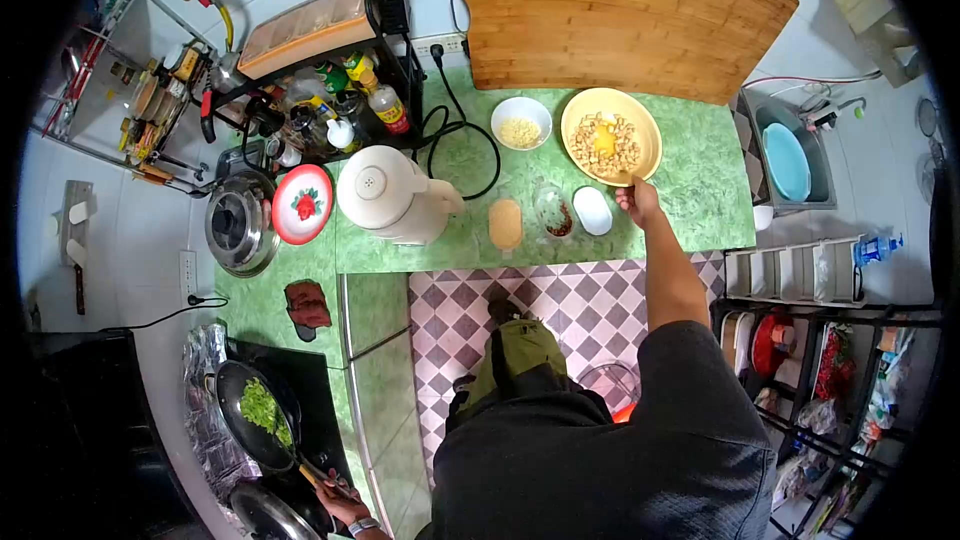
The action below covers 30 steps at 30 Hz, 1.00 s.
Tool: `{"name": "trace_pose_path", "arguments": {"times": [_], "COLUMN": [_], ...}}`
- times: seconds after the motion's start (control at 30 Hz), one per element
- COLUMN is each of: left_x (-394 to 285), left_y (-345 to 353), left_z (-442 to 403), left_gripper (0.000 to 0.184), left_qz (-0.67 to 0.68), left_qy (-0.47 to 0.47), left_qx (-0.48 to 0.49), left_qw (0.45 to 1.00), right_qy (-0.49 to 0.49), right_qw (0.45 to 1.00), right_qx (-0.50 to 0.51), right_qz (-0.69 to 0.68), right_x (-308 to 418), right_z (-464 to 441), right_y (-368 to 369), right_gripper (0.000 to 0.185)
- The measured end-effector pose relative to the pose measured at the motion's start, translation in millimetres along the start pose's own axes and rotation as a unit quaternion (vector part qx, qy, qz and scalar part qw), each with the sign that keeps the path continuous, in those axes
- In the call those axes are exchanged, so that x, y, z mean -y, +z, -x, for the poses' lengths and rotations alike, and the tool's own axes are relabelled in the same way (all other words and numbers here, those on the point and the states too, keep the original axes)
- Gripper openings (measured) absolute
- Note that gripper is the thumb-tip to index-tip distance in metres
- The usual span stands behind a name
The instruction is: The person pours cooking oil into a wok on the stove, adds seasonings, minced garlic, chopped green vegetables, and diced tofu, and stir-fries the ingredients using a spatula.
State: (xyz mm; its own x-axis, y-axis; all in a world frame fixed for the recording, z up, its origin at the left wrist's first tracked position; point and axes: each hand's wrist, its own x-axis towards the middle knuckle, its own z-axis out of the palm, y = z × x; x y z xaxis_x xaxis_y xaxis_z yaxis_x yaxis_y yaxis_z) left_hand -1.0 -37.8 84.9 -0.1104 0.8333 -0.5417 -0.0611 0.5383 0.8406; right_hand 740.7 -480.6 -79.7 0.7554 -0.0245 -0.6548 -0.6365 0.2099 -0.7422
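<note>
At the lower left, my left hand point(342, 502) is closed around the handle of a black wok point(232, 410) on the stove; chopped green vegetables point(264, 411) lie in it. My right hand point(638, 202) pinches the near rim of a yellow bowl point(652, 145) on the green counter. Light brown chunks point(622, 150) and an egg yolk point(605, 140) are inside that bowl. Close by stand a white oval dish point(593, 211), a clear container with dark red bits point(555, 212) and a white bowl of chopped pale pieces point(519, 133).
A cream kettle point(383, 190), a tan-filled container point(505, 225) and a red-rimmed plate point(302, 204) sit along the counter. Bottles point(385, 105) fill a rack behind. A big wooden board point(620, 15) leans at the wall. The sink point(818, 180) is at right.
</note>
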Motion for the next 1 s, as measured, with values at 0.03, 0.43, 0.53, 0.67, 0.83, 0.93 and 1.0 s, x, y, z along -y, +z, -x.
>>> {"name": "trace_pose_path", "arguments": {"times": [0.03,0.43,0.53,0.67,0.83,0.93,1.0], "left_x": [2,14,18,21,23,24,26], "left_y": [-2,-27,-25,-19,-20,-17,-17], "left_z": [-1,-23,-20,-19,-18,-5,-4], "left_gripper": [0.047,0.03,0.03,0.028,0.031,0.049,0.055], "left_qz": [0.002,0.025,0.012,0.036,0.006,0.011,0.003], "left_qy": [0.006,-0.004,0.024,0.02,0.02,0.042,0.056], "left_qx": [-0.03,0.071,0.072,0.053,0.045,0.06,0.093], "left_qw": [1.0,0.997,0.997,0.998,0.999,0.997,0.994], "right_qy": [0.004,-0.069,-0.17,-0.284,-0.351,-0.364,-0.341], "right_qw": [1.0,0.993,0.974,0.934,0.881,0.849,0.846], "right_qx": [0.0,-0.083,-0.11,-0.073,0.008,0.091,0.131], "right_qz": [0.001,0.052,0.102,0.203,0.317,0.373,0.387], "right_x": [-2,64,91,152,210,208,200], "right_z": [-4,31,76,183,293,378,403], "right_y": [-1,-2,-7,12,84,160,206], "right_gripper": [0.031,0.02,0.023,0.03,0.028,0.026,0.024]}}
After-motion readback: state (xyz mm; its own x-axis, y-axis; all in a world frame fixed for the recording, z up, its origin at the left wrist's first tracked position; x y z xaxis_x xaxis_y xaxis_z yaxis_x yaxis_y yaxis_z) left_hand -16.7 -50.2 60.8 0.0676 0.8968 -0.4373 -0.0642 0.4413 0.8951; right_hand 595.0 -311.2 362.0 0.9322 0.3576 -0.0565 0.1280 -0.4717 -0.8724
